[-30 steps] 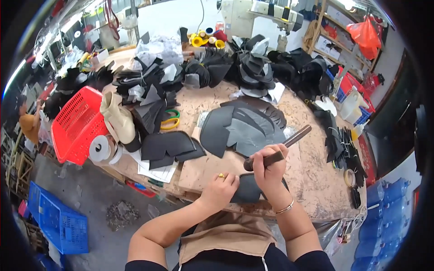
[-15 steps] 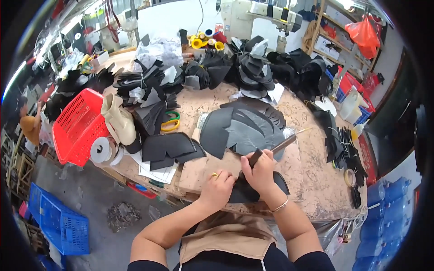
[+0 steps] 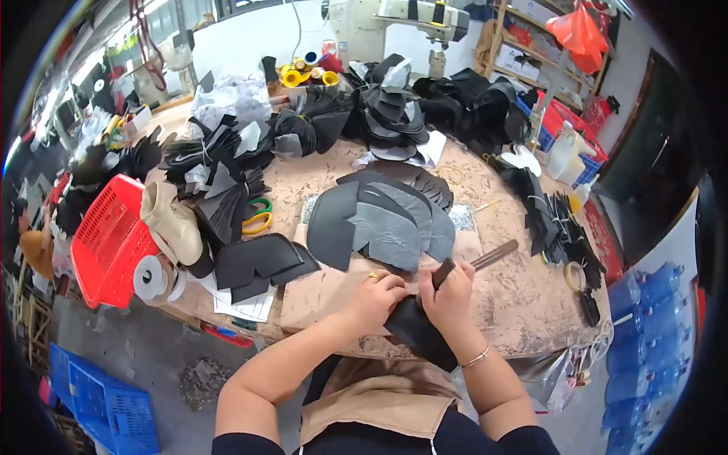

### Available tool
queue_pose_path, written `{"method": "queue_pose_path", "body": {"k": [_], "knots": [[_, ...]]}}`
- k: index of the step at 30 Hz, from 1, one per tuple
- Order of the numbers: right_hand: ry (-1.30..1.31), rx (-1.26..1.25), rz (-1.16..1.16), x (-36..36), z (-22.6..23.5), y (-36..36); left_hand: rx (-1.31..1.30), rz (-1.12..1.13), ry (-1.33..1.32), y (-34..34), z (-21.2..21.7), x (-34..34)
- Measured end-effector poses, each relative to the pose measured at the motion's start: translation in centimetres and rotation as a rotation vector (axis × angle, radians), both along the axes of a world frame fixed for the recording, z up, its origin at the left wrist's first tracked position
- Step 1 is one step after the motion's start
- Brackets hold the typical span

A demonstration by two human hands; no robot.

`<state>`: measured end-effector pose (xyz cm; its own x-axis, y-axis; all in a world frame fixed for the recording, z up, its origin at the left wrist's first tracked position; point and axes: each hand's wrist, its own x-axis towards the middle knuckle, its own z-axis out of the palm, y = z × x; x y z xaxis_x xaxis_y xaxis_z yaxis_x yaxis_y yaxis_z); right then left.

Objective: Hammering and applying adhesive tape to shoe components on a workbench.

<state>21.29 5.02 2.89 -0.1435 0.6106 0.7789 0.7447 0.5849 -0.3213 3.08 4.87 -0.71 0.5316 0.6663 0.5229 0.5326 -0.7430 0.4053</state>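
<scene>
My left hand (image 3: 371, 302) is closed, its fingertips pinching the upper edge of a black leather piece (image 3: 419, 332) at the table's front edge. My right hand (image 3: 447, 296) is beside it, wrapped round a hammer-like tool (image 3: 494, 256); a dark stub and a long brownish bar stick out of the fist, and the rest is hidden. The fist's lower side is against the leather piece, which hangs toward my apron. Just beyond my hands lies a fanned stack of black and grey cut pieces (image 3: 390, 224). More black cut pieces (image 3: 262, 265) lie to the left.
At left are a red basket (image 3: 114, 235), a beige boot (image 3: 168, 220), a white spool (image 3: 154, 277) and yellow-handled scissors (image 3: 259, 223). Bundles of black pieces (image 3: 387, 114) line the back, before a sewing machine (image 3: 425, 19). A tape roll (image 3: 575, 277) lies at right.
The view has shifted, so the table contents sit further left. My hands have come together at the leather piece, which now tilts over the table's front edge. The tool stays in my right fist.
</scene>
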Motion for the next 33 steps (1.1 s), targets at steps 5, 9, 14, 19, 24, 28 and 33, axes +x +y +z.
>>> {"method": "queue_pose_path", "body": {"k": [5, 9, 14, 19, 24, 28, 33], "knots": [[0.081, -0.051, 0.044, 0.6, 1.4, 1.0, 0.124, 0.065, 0.338, -1.1, -0.2, 0.6], [0.19, 0.064, -0.016, -0.8, 2.3, 0.1, 0.294, 0.08, 0.291, -1.3, 0.0, 0.8], [-0.08, -0.014, 0.064, 0.2, 0.4, 1.8, 0.123, 0.055, 0.345, -1.2, 0.3, 0.8], [0.13, 0.17, 0.014, 0.0, 3.7, 0.8, 0.157, 0.076, 0.229, -1.0, 0.1, 0.5], [0.033, 0.003, -0.026, -0.1, -0.4, 2.1, -0.103, 0.084, 0.068, -1.0, 1.0, -0.1], [0.065, 0.019, 0.017, -0.4, -0.3, 2.0, -0.024, 0.109, 0.018, -1.1, 0.6, -0.4], [0.015, -0.001, 0.055, 0.0, 0.9, 1.9, 0.055, 0.041, 0.275, -2.2, 0.6, 0.0]]}}
